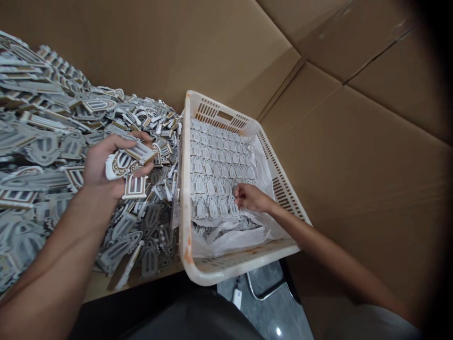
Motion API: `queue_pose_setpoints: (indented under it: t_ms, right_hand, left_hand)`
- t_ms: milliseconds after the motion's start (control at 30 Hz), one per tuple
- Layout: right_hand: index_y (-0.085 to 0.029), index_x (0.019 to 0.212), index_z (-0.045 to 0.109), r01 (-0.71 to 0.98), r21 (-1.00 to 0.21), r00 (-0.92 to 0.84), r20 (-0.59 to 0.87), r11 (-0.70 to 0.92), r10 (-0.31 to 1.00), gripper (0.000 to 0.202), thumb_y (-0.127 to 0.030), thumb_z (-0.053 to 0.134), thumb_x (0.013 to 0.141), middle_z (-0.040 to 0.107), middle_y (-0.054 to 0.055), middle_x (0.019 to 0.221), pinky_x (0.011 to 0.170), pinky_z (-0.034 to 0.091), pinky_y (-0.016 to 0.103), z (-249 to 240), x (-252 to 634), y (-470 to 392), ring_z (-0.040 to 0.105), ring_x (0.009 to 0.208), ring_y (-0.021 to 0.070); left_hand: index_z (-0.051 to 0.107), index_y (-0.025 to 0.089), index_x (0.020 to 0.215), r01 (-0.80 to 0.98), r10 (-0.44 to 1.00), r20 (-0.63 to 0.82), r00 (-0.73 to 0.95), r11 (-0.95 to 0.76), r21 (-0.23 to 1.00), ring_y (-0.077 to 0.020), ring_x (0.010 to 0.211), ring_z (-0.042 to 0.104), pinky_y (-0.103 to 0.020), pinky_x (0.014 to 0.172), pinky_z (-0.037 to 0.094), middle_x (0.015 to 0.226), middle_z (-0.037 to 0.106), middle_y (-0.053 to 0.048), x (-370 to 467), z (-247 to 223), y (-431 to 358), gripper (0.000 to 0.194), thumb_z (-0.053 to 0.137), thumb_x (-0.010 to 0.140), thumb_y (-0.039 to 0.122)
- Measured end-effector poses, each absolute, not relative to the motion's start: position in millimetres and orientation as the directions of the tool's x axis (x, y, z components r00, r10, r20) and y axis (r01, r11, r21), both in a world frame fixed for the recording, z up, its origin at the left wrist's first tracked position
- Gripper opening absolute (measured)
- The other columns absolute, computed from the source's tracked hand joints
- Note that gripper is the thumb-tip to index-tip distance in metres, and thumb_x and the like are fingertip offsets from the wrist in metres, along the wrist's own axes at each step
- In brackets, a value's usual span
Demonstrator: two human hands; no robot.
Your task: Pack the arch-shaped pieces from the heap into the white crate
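Note:
My left hand (102, 165) is wrapped round several white and gold window-shaped pieces (123, 164), over a large pile of similar grey-white pieces (46, 146). Inside a white plastic basket (186, 189), my right hand (247, 197) has its fingers closed at the edge of a row of pieces; its fingertips touch or nearly touch one, and what they hold is too small to make out. The pieces in the basket (212, 165) stand in neat, close rows, with thin white sheeting (260, 165) around and below them.
Brown cardboard walls (148, 42) rise behind and to the right. The pile leans against the basket's left side. Below the basket, a metal chair frame (264, 297) and a small white device (237, 298) show near the grey floor (283, 311).

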State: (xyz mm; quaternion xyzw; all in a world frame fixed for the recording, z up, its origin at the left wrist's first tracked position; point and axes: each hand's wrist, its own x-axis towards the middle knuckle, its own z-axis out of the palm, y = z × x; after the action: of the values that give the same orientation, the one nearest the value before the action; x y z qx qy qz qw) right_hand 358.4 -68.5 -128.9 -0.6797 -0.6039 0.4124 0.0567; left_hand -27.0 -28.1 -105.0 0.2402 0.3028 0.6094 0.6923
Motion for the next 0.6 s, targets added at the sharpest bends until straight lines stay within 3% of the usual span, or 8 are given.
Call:
queue_pose_setpoints:
  t_ms: [267,467,533,600]
  right_hand:
    - [-0.021,0.085,0.054,0.916,-0.394,-0.101,-0.416,-0.079,0.904,0.022,-0.004,0.065,0.077,0.064,-0.004,0.064,0.058,0.039,0.025,-136,352,-72,0.062,0.06,0.0142]
    - [-0.02,0.081,0.055,0.987,-0.128,-0.136,-0.331,0.098,0.934,0.016,-0.014,0.067,0.09,0.066,0.005,0.074,0.063,0.035,0.03,-110,331,-73,0.055,0.067,0.0171]
    - [-0.02,0.084,0.057,0.972,-0.127,-0.222,-0.228,0.197,0.948,0.014,-0.021,0.062,0.098,0.064,0.006,0.074,0.064,0.033,0.031,-89,309,-72,0.052,0.065,0.0174]
    - [-0.02,0.091,0.058,0.928,-0.209,-0.324,-0.049,0.308,0.945,0.016,-0.03,0.058,0.103,0.062,0.005,0.073,0.064,0.032,0.032,-65,278,-68,0.05,0.063,0.0176]
  left_hand:
    - [0.073,0.008,0.075,-0.707,0.991,-0.118,0.066,0.13,0.695,-0.0147,0.054,0.053,-0.021,0.029,0.034,0.074,0.061,-0.009,-27,-107,-26,0.021,0.062,0.058,0.013]
    - [0.073,0.009,0.077,-0.695,0.989,-0.127,0.071,0.14,0.705,-0.0107,0.043,0.043,-0.021,0.028,0.03,0.061,0.056,-0.004,-24,-109,-27,0.018,0.068,0.06,0.013]
    - [0.072,0.009,0.079,-0.692,0.988,-0.132,0.087,0.155,0.705,-0.0106,0.044,0.045,-0.021,0.03,0.033,0.059,0.054,-0.003,-24,-110,-29,0.018,0.071,0.061,0.013]
    - [0.071,0.009,0.08,-0.684,0.987,-0.107,0.118,0.159,0.712,-0.0105,0.046,0.047,-0.02,0.032,0.036,0.058,0.054,-0.001,-23,-111,-30,0.019,0.075,0.062,0.012]
